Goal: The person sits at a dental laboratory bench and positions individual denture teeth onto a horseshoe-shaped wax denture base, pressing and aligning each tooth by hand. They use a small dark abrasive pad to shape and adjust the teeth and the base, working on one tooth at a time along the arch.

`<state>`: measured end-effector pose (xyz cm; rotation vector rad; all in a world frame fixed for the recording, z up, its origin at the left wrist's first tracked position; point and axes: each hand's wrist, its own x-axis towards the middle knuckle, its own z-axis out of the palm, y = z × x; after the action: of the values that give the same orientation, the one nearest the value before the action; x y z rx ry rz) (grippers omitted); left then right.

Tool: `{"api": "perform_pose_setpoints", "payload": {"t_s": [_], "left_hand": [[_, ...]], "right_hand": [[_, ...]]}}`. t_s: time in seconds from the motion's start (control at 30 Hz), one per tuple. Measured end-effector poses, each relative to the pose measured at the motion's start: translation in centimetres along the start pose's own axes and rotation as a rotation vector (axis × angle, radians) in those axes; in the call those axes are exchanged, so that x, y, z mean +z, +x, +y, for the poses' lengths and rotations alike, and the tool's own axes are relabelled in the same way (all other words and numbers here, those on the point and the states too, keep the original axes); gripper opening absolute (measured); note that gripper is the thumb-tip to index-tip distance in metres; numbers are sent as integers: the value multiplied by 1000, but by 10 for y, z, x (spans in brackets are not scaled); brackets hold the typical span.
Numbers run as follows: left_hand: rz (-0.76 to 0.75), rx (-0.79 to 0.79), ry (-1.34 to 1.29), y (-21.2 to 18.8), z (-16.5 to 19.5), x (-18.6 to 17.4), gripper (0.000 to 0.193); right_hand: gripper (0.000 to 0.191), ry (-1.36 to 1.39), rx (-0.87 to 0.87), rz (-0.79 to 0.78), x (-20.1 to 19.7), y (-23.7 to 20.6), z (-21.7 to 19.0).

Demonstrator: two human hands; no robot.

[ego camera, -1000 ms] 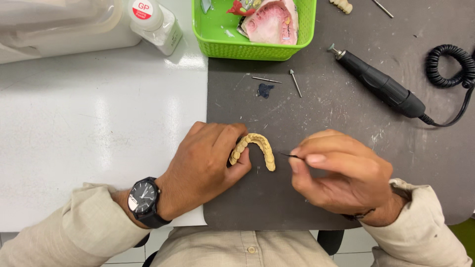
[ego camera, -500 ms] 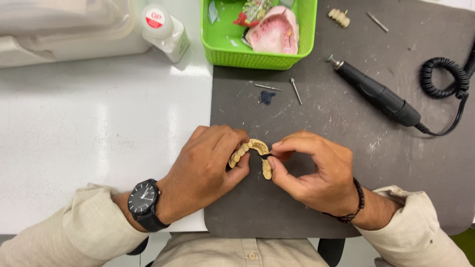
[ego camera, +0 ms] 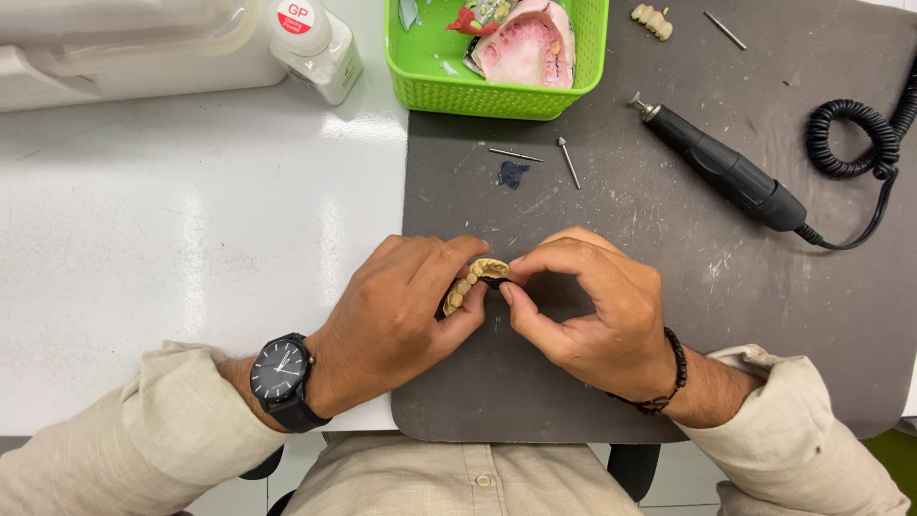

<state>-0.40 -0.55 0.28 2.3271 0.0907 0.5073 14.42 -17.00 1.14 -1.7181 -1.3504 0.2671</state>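
At the centre of the dark mat [ego camera: 669,315], both hands meet over a small arch of yellowish teeth [ego camera: 470,283]. The left hand [ego camera: 401,320] has its fingers [ego camera: 449,256] curled closed around the arch, thumb under it and fingertips over its top, so only the front teeth show. The right hand [ego camera: 597,315] pinches its thumb and forefinger together on a small dark bit [ego camera: 495,283] that touches the arch's right end; the other fingers are bent and tucked behind.

The mat lies on a white table [ego camera: 172,248]. At 12 o'clock from the hands stands a green basket [ego camera: 497,91] with a pink denture cast [ego camera: 527,46] inside; between basket and hands lie two thin metal burs [ego camera: 568,161] and a dark scrap [ego camera: 512,174]. At 2 o'clock lies a black handpiece [ego camera: 726,172] with a coiled cord [ego camera: 850,139]. At 11 o'clock stands a white bottle [ego camera: 315,43].

Both forearms, in beige sleeves, come in from 6 o'clock, wrists resting low. The left wrist bears a black watch [ego camera: 282,375], the right a beaded bracelet [ego camera: 673,377].
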Motion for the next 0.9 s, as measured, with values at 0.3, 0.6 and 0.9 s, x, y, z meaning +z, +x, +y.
{"api": "perform_pose_setpoints", "payload": {"t_s": [0.3,0.6,0.9], "left_hand": [[43,45,-14,0,1,1,41],[-7,-347,-282,5,6,-13,31],[-87,-355,-278,4,5,-14,34]], "right_hand": [[27,19,45,-29,4,-1,2],[30,-8,24,39,5,2,-4],[29,-89,-47,11,-4,2,-7]]}}
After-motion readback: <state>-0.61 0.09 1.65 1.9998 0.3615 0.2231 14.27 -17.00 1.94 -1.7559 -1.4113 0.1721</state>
